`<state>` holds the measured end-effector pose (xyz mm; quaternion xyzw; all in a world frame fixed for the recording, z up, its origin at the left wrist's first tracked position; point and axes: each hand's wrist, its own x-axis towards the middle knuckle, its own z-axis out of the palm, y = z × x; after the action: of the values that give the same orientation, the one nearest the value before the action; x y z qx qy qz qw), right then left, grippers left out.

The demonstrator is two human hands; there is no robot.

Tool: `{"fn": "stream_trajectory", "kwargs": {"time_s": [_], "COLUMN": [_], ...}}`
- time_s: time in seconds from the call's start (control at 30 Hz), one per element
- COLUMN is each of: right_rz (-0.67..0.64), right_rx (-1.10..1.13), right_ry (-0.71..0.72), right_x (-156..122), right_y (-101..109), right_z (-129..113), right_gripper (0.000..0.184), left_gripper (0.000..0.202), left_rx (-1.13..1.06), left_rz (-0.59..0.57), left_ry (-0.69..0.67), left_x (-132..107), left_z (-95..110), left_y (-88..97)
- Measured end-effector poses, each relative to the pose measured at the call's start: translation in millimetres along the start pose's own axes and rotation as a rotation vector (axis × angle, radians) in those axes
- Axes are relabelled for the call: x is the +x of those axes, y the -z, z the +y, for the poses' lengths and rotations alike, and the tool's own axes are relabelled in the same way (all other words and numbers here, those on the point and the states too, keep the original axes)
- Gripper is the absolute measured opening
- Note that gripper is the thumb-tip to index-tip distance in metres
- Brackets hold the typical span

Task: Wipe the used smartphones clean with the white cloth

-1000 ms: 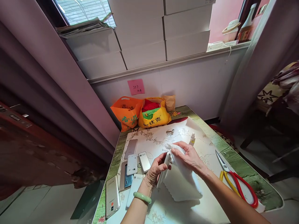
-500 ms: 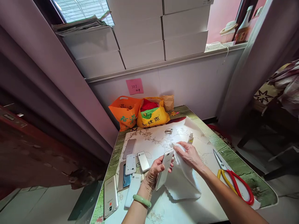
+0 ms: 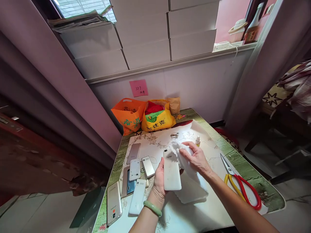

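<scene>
My left hand (image 3: 159,176) is closed around a white phone (image 3: 172,173), its back with the "honor" lettering facing up. A green bangle (image 3: 152,208) circles that wrist. In my right hand (image 3: 196,160) a white cloth (image 3: 191,186) is bunched between fingers and thumb; its upper edge is at the phone's upper right side, and the rest drapes down to the tabletop. Several phones lie left of my hands, among them a gold one (image 3: 114,203), a white one (image 3: 137,196) and a silver one (image 3: 148,166). Just beyond my right hand stands a small bottle (image 3: 198,141).
Scissors (image 3: 239,186) with red and yellow handles lie at the right. An orange bag (image 3: 128,116) and a yellow bag (image 3: 159,121) stand at the table's back, beside a brown paper packet (image 3: 173,105). A thin metal item (image 3: 174,135) rests near the middle.
The phone has turned from edge-on to show its back more fully. My right hand has gathered the cloth into a bunch beside the phone's top.
</scene>
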<state>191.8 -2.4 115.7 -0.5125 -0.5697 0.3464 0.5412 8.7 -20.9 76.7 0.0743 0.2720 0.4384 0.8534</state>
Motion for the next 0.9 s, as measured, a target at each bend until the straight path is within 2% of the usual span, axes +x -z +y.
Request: {"fn": "stream_trajectory", "kwargs": {"time_s": [0.17, 0.37, 0.47, 0.57, 0.67, 0.77, 0.83, 0.9], "right_rz": [-0.087, -0.196, -0.24, -0.263, -0.158, -0.074, -0.159, -0.291], "right_rx": [-0.007, -0.131, -0.33, -0.566, -0.68, -0.672, -0.618, -0.575], "right_ry": [0.04, 0.103, 0.141, 0.159, 0.136, 0.098, 0.141, 0.224], "right_x": [-28, -66, -62, -43, -26, -30, -46, -65], "right_y": [-26, -22, -19, -22, -29, -39, -45, -51], "right_z": [-1, 6, 7, 8, 14, 23, 28, 32], "right_gripper": [0.033, 0.022, 0.018, 0.018, 0.02, 0.024, 0.029, 0.035], "left_gripper": [0.044, 0.049, 0.054, 0.056, 0.053, 0.05, 0.044, 0.04], "left_rx": [0.01, -0.003, -0.002, 0.018, 0.007, -0.041, -0.062, -0.052], "left_rz": [0.098, 0.043, 0.029, 0.006, -0.003, 0.014, 0.075, 0.162], "left_ry": [-0.036, -0.122, -0.1, -0.026, 0.061, 0.053, 0.005, -0.107], "left_x": [4, 8, 10, 9, 6, 6, 8, 9], "left_z": [4, 13, 2, -17, -31, -35, -34, -32], "left_y": [0.7, 6.6, 3.9, -3.4, -7.1, 1.9, 15.0, 30.1]}}
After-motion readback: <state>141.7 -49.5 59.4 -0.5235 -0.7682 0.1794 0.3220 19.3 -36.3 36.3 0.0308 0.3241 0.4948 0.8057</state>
